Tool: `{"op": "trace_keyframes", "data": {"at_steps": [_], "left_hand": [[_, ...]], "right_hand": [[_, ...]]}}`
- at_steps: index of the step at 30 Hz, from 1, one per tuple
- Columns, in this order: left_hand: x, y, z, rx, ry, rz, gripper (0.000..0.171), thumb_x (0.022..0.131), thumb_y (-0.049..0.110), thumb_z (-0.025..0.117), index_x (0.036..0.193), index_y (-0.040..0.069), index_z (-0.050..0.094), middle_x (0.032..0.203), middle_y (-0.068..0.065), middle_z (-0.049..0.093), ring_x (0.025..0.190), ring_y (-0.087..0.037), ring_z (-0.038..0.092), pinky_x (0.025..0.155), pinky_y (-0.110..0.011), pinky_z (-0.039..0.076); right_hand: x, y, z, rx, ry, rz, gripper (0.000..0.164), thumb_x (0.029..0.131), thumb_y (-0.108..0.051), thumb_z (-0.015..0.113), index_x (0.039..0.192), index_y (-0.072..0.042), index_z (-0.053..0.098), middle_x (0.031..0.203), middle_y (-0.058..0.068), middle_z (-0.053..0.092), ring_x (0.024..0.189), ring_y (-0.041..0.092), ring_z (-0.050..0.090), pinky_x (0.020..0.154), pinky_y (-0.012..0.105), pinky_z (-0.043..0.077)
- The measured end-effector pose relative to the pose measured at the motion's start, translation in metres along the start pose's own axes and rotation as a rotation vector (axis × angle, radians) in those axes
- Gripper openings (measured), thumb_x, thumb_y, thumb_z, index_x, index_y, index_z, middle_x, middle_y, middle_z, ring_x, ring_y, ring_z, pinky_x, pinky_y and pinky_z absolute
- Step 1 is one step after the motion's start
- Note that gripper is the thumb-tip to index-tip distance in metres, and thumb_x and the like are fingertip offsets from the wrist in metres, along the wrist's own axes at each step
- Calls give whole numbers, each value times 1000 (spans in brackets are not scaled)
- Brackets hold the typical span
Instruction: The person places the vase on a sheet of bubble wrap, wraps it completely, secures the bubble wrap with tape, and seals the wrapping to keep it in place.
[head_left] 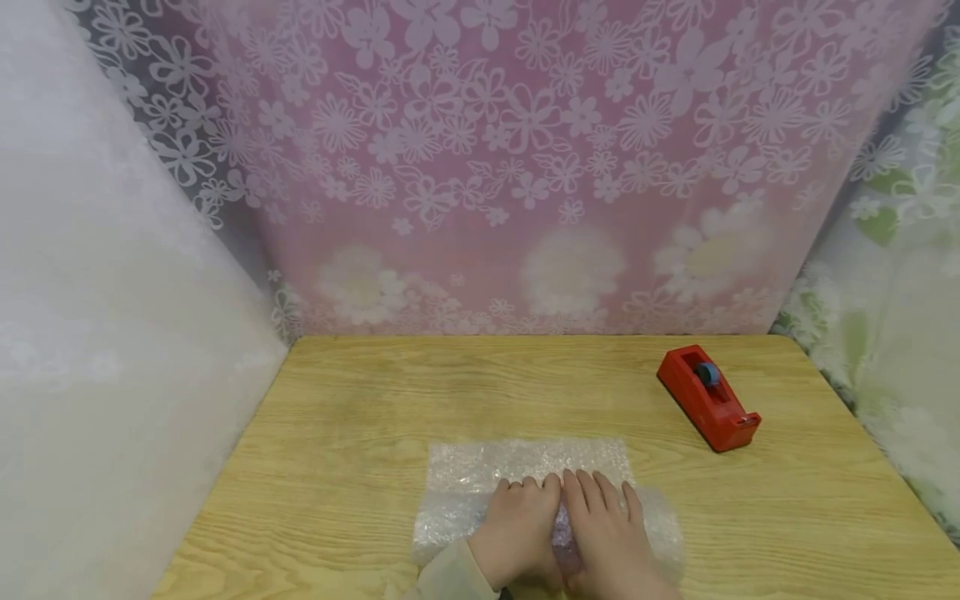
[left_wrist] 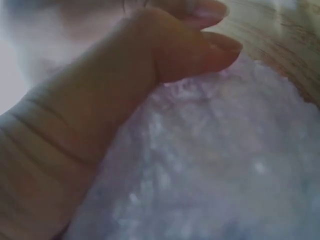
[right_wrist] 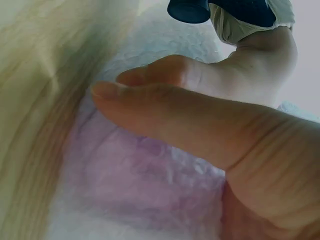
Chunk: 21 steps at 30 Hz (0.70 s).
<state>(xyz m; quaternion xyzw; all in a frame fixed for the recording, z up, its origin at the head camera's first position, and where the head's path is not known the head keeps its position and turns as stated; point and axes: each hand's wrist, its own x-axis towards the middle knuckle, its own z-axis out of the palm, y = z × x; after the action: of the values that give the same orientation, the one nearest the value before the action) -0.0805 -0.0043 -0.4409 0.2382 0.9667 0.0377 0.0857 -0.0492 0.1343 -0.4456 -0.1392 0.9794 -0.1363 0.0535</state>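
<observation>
A purple bundle in bubble wrap [head_left: 564, 537] lies at the front middle of the table, its contents blurred by the wrap. My left hand [head_left: 521, 529] grips its left part, fingers curled over the far side; in the left wrist view the thumb [left_wrist: 195, 55] lies along the wrapped surface. On the right part, my right hand [head_left: 611, 529] holds the bundle with its fingers over the top and its thumb [right_wrist: 150, 107] along the near side. The two thumbs are close together. Clear bubble wrap [head_left: 525, 462] spreads beyond the hands and out to both sides.
A red tape dispenser [head_left: 708, 400] with a small blue roll stands at the right rear of the wooden table [head_left: 360, 408]. Flowered pink cloth [head_left: 480, 167] hangs behind the table, and pale cloth hangs at its left and right sides.
</observation>
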Motion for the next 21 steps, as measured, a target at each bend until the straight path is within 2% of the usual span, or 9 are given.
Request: {"op": "trace_keyframes", "data": {"at_steps": [5, 10, 16, 21], "left_hand": [[2, 0, -1, -8, -43, -2, 88, 40, 53, 95, 111, 17, 55, 88, -3, 64, 80, -23, 64, 85, -42, 50], [4, -3, -1, -13, -51, 18, 86, 41, 54, 95, 108, 18, 56, 85, -1, 63, 77, -20, 64, 83, -42, 51], [6, -5, -2, -41, -64, 38, 83, 43, 53, 96, 106, 18, 55, 81, 2, 61, 73, -18, 61, 78, -39, 51], [8, -7, -4, -63, -82, 43, 80, 43, 50, 97, 104, 18, 55, 77, 3, 59, 69, -16, 60, 75, -38, 50]], "right_hand": [[-4, 4, 4, -10, 63, -7, 114, 47, -36, 94, 143, 0, 43, 138, 17, 50, 128, 42, 42, 103, 70, 22], [-7, 4, 10, -36, 106, 5, 117, 44, -37, 97, 142, -2, 44, 136, 18, 51, 127, 43, 43, 103, 71, 23], [-11, 4, 21, -46, 188, 1, 114, 43, -33, 98, 139, -3, 45, 136, 20, 49, 129, 44, 39, 103, 68, 20], [-13, 3, 24, -58, 220, -10, 109, 43, -28, 96, 137, -4, 47, 132, 20, 50, 125, 43, 41, 102, 67, 19]]}}
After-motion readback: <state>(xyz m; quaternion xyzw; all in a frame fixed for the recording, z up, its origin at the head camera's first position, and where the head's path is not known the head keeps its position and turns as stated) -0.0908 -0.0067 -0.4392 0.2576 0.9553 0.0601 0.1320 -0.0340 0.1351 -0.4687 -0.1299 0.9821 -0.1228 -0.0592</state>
